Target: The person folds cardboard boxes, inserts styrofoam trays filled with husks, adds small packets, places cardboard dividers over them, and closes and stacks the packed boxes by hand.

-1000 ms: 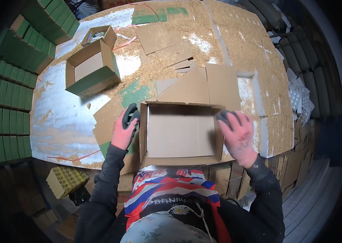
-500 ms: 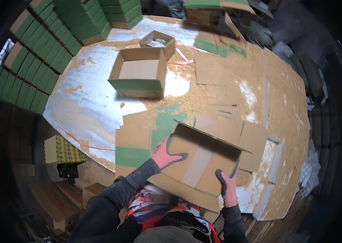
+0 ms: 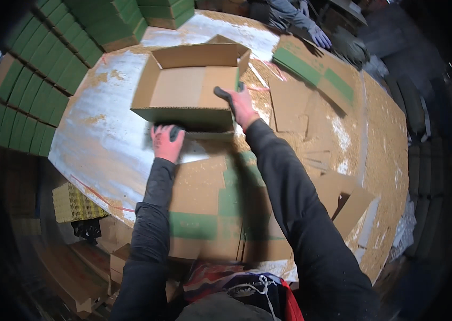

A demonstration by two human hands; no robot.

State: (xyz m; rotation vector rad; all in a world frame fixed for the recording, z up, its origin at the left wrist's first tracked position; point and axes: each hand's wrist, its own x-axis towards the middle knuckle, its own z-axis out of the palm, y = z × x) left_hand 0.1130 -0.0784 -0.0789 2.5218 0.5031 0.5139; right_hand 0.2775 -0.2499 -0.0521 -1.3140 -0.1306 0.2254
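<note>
Ahead of me, over the table, is an open cardboard box (image 3: 183, 88) with a plain brown inside and a dark, shaded front wall. My right hand (image 3: 243, 106), in a pink and black glove, grips its right wall with the thumb over the rim. In a matching glove, my left hand (image 3: 167, 143) has its fingers curled at the lower front edge, the fingertips partly hidden. Under the front wall shows a strip of another box's side. Whether the upper box rests on it, I cannot tell.
Flattened cardboard (image 3: 199, 187) with green bands lies close to me. Stacked green boxes (image 3: 39, 80) line the left. At the far right a co-worker's gloved hand (image 3: 319, 37) is above a green-banded cardboard piece (image 3: 311, 69). A yellow bundle (image 3: 76, 203) stands below the table's left edge.
Both hands have moved forward and left with the open box, from in front of my body to where another box stood. A co-worker's arm and a green-banded cardboard piece have appeared at the far right.
</note>
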